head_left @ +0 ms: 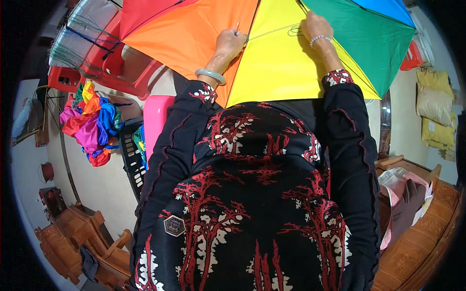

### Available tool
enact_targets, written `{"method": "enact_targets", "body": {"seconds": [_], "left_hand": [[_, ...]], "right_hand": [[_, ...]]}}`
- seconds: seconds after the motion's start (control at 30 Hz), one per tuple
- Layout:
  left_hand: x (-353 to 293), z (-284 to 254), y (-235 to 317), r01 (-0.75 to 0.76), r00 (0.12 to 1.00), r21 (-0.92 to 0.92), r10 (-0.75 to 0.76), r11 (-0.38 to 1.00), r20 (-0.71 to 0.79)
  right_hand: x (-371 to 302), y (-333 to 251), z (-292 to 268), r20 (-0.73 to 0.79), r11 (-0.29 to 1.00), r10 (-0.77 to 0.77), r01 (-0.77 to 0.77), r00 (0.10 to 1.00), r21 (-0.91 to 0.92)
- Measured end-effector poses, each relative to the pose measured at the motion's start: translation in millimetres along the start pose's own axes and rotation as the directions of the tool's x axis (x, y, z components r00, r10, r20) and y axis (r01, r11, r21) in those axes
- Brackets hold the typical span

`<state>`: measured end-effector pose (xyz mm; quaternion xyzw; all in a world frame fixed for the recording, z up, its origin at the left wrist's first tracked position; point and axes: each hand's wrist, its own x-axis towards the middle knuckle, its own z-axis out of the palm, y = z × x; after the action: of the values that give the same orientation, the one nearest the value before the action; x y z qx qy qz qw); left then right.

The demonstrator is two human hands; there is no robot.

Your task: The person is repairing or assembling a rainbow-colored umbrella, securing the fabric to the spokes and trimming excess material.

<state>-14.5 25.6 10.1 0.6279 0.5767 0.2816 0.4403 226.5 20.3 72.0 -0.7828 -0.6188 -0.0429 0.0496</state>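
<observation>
A rainbow umbrella canopy [276, 58] with red, orange, yellow, green and blue panels lies open in front of me. My left hand [229, 42] rests on the seam between the orange and yellow panels, pinching a thin needle-like tool at its fingertips. A pale bangle circles that wrist. My right hand [314, 25] presses on the yellow panel near a dark thread loop [294, 31]; it wears a bead bracelet. Both sleeves are black with a red pattern.
A heap of multicoloured canopy fabric [90, 123] lies at the left beside a black crate [130, 160] and a pink stool [155, 119]. Red plastic chairs [116, 68] stand at the upper left. Carved wooden furniture [73, 242] sits lower left and lower right; yellow sacks [434, 106] at the right.
</observation>
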Motion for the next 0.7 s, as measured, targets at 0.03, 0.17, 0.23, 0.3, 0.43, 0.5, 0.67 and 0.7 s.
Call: {"method": "enact_targets", "body": {"seconds": [0.03, 0.17, 0.23, 0.3, 0.43, 0.5, 0.67, 0.7], "left_hand": [[0, 0, 2, -0.004, 1.000, 0.002, 0.004, 1.000, 0.002], [-3, -1, 18, 0.086, 0.992, 0.002, -0.086, 0.996, 0.088], [-2, 1, 18, -0.062, 0.998, 0.296, 0.065, 0.953, 0.002], [0, 3, 15, -0.128, 0.987, 0.439, 0.157, 0.889, -0.031], [-1, 10, 15, -0.030, 0.985, 0.578, 0.123, 0.816, -0.123], [-3, 9, 18, -0.031, 0.987, 0.570, 0.116, 0.821, -0.113], [0, 2, 16, -0.110, 0.988, 0.446, 0.145, 0.888, -0.045], [3, -1, 21, -0.131, 0.985, 0.452, 0.167, 0.882, -0.040]], "right_hand": [[-2, 7, -6, -0.023, 0.999, 0.038, -0.038, 0.999, -0.004], [-5, 25, -12, -0.065, 0.992, 0.128, -0.127, 0.990, 0.024], [-3, 27, -10, -0.057, 0.989, 0.129, -0.124, 0.990, 0.079], [-5, 23, -6, -0.064, 0.989, 0.134, -0.129, 0.989, 0.074], [-8, 28, -14, -0.102, 0.979, 0.195, -0.187, 0.976, 0.081], [-10, 42, -22, -0.152, 0.951, 0.298, -0.279, 0.942, 0.134], [-2, 62, -31, -0.275, 0.913, 0.403, -0.363, 0.873, 0.183], [0, 61, -24, -0.286, 0.931, 0.344, -0.284, 0.894, 0.230]]}}
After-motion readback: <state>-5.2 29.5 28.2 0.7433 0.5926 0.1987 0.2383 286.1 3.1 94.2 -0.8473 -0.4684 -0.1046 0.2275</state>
